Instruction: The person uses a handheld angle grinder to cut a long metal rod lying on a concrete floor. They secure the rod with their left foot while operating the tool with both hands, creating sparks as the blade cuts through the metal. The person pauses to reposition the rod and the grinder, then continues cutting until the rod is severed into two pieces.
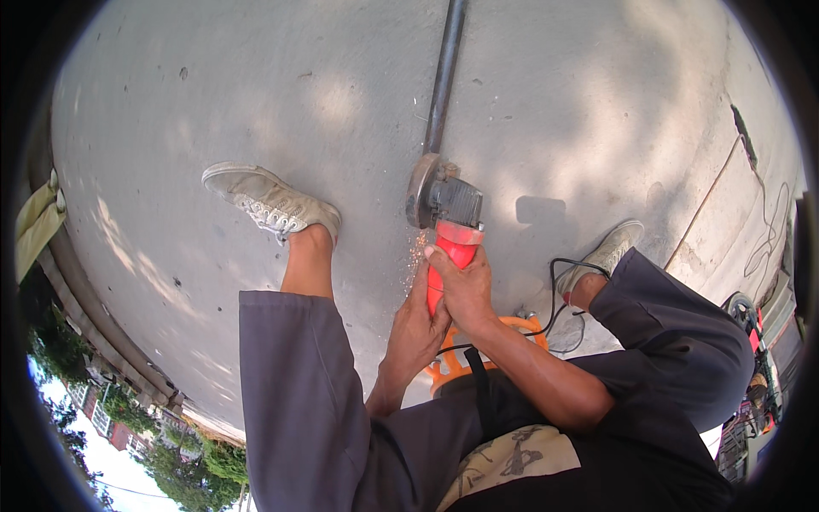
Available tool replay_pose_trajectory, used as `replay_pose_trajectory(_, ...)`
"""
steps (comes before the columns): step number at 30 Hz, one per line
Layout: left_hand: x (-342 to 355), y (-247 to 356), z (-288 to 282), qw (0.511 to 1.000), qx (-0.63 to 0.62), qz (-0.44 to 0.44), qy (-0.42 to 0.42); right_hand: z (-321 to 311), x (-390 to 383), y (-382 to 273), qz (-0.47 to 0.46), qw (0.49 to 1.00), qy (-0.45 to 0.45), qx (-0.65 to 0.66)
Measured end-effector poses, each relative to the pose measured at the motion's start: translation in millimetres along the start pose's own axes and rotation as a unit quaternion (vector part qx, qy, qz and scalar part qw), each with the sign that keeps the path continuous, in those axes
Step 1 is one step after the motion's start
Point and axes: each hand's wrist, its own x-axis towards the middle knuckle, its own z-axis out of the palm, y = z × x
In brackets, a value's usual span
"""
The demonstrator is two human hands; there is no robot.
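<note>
Angle grinder [457, 205], where do I have it?
– At the near end of the dark pipe [445, 77], sparks [415, 258] beside it; my left grip [411, 335] and right grip [467, 290] wrap its red body [455, 253]

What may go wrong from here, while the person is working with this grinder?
Sparks fly close to the bare left hand and might burn it. The dark bar looks unclamped in this view, so it may shift and jerk the grinder against the right hand. The black cord loops by the right shoe and might catch on it.
</note>
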Motion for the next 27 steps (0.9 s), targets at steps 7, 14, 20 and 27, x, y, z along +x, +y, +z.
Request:
replay_pose_trajectory(7, -5, -5, 1, 1.000, 0.012, 0.000, 0.000, -1, -8, -4, 0.021, 0.999, -0.009, -0.023)
replay_pose_trajectory(14, -13, -5, 2, 1.000, -0.007, -0.002, 0.005, 1, -15, 4, -0.024, 1.000, -0.002, -0.020)
replay_pose_trajectory(20, -15, -14, 5, 1.000, -0.008, 0.018, 0.010, 2, -15, 17, -0.010, 1.000, 0.009, 0.013)
replay_pose_trajectory(27, -25, -27, 8, 1.000, -0.004, 0.001, 0.002, -1, -21, 30, -0.009, 0.998, 0.015, -0.060)
